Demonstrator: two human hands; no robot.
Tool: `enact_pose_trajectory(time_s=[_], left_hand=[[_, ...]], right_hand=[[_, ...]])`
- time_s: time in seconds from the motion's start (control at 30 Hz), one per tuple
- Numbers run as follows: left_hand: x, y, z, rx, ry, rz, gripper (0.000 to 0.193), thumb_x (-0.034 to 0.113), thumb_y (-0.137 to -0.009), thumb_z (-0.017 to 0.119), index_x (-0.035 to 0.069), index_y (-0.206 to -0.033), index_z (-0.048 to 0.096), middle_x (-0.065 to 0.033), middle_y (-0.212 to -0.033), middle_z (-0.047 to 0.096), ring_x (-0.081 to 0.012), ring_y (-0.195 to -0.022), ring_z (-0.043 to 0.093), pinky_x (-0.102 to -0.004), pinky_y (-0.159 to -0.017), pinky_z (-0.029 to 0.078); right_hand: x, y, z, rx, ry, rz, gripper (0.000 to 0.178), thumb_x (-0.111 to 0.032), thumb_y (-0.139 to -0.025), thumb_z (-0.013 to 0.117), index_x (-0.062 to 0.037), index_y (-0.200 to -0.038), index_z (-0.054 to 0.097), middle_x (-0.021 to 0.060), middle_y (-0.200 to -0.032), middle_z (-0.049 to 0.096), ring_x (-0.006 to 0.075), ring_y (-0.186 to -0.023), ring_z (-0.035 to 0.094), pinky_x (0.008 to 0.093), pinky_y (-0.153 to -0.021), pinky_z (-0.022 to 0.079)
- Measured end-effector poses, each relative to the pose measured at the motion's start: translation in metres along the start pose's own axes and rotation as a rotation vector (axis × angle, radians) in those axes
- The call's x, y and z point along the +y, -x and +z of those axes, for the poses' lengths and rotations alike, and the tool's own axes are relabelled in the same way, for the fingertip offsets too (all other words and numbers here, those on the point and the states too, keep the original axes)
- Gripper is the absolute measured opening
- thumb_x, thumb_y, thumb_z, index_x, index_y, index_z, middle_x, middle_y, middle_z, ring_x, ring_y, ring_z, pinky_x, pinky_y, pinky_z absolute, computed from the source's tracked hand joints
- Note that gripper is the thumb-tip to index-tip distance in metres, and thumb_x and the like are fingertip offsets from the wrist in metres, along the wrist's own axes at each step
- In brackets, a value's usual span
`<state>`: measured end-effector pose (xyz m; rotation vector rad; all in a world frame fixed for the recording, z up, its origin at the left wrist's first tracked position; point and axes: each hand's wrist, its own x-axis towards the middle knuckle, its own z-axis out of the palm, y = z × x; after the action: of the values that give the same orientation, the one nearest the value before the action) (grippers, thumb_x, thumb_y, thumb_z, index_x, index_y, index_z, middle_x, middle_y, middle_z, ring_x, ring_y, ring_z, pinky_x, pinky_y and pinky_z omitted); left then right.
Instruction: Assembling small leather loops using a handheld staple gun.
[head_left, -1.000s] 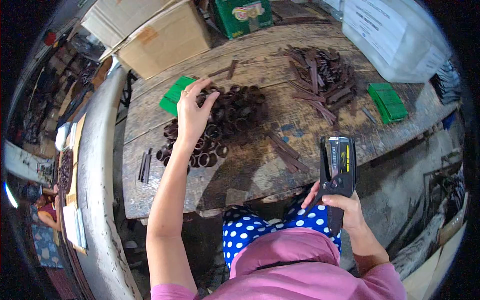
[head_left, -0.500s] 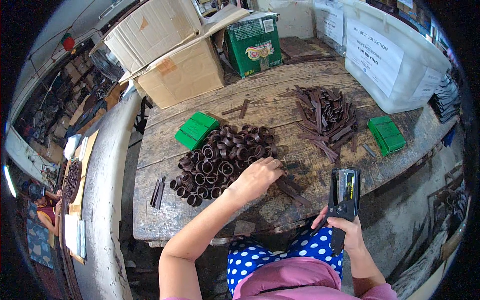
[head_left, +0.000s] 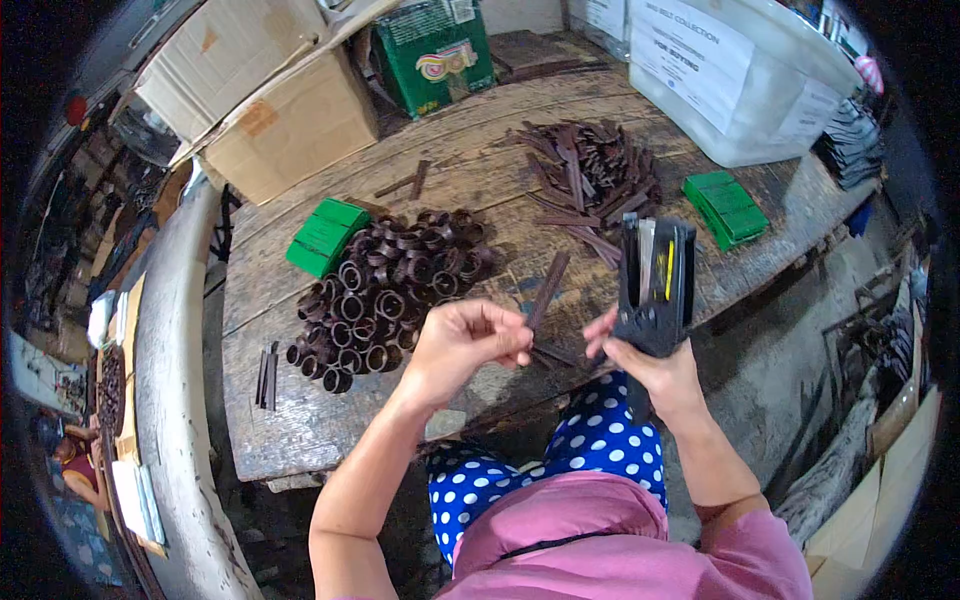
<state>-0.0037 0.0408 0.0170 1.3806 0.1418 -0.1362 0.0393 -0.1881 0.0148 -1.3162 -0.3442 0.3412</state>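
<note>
My left hand (head_left: 465, 345) is closed in a pinch on one end of a dark brown strip (head_left: 549, 288), which slants up and away over the near part of the table. Beneath that strip, another brown strip (head_left: 555, 354) lies close to the table's front edge. My right hand (head_left: 655, 375) grips a black hand stapler (head_left: 656, 275) around its handles, jaw end pointing up. To the left of my left hand spreads a heap of brown rings (head_left: 390, 285), looped from similar strips. Farther off lies a pile of loose brown strips (head_left: 590, 180).
The worn wooden table (head_left: 480, 140) carries two green boxes (head_left: 327, 236), one on either side. Cardboard boxes (head_left: 290, 125), a larger green carton (head_left: 435, 60) and a whitish plastic bin (head_left: 735, 80) line its back. Another person (head_left: 82, 465) sits at far left.
My left hand has drawn back from the strips beside the rings and now holds one strip up. The view has shifted, and the stapler appears raised, nearer the loose strips.
</note>
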Motion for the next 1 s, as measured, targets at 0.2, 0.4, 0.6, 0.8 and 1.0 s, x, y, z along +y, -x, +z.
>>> enact_pose_trajectory(time_s=[0.2, 0.4, 0.6, 0.8, 1.0], left_hand=[[-0.023, 0.025, 0.027, -0.025, 0.175, -0.112, 0.015, 0.005, -0.081, 0.07, -0.002, -0.093, 0.065, -0.0097, -0.081, 0.068, -0.0167, -0.07, 0.067, -0.0256, -0.064, 0.054], [-0.03, 0.031, 0.031, -0.038, 0.059, -0.145, 0.015, 0.008, -0.082, 0.07, -0.003, -0.091, 0.065, -0.0093, -0.079, 0.067, -0.016, -0.067, 0.067, -0.026, -0.065, 0.055], [-0.023, 0.033, 0.036, -0.046, -0.346, 0.213, 0.014, 0.009, -0.077, 0.074, 0.003, -0.09, 0.069, -0.0119, -0.101, 0.066, -0.0195, -0.097, 0.062, -0.0301, -0.079, 0.053], [-0.003, 0.023, 0.042, -0.087, -0.707, 0.827, 0.015, 0.007, -0.074, 0.074, 0.005, -0.088, 0.07, -0.0111, -0.108, 0.063, -0.0258, -0.097, 0.06, -0.0355, -0.088, 0.047], [-0.002, 0.016, 0.035, 0.203, -0.008, 0.395, 0.013, 0.005, -0.083, 0.069, -0.003, -0.093, 0.066, -0.0099, -0.095, 0.067, -0.014, -0.084, 0.063, -0.025, -0.075, 0.053]], right_hand=[[0.002, -0.023, 0.01, 0.179, 0.08, -0.119, 0.017, 0.0, -0.079, 0.069, -0.0007, -0.094, 0.061, 0.0024, -0.086, 0.064, 0.0083, -0.078, 0.059, 0.0236, -0.072, 0.049], [0.005, -0.024, 0.02, 0.211, 0.087, -0.133, 0.013, 0.002, -0.078, 0.068, -0.0012, -0.089, 0.062, 0.0006, -0.084, 0.063, 0.0071, -0.076, 0.058, 0.0232, -0.069, 0.048], [0.007, -0.026, 0.017, 0.243, 0.14, -0.15, 0.013, 0.001, -0.078, 0.068, -0.0005, -0.09, 0.062, 0.0013, -0.083, 0.064, 0.0075, -0.075, 0.059, 0.0247, -0.069, 0.049], [0.015, -0.022, 0.013, 0.129, 0.149, -0.039, 0.016, 0.0, -0.077, 0.069, 0.0, -0.092, 0.063, 0.0028, -0.084, 0.065, 0.009, -0.075, 0.06, 0.0251, -0.069, 0.049], [0.015, -0.014, 0.016, 0.029, 0.079, -0.068, 0.019, 0.002, -0.075, 0.07, 0.0009, -0.092, 0.061, 0.0027, -0.085, 0.065, 0.0098, -0.079, 0.061, 0.0258, -0.075, 0.049]])
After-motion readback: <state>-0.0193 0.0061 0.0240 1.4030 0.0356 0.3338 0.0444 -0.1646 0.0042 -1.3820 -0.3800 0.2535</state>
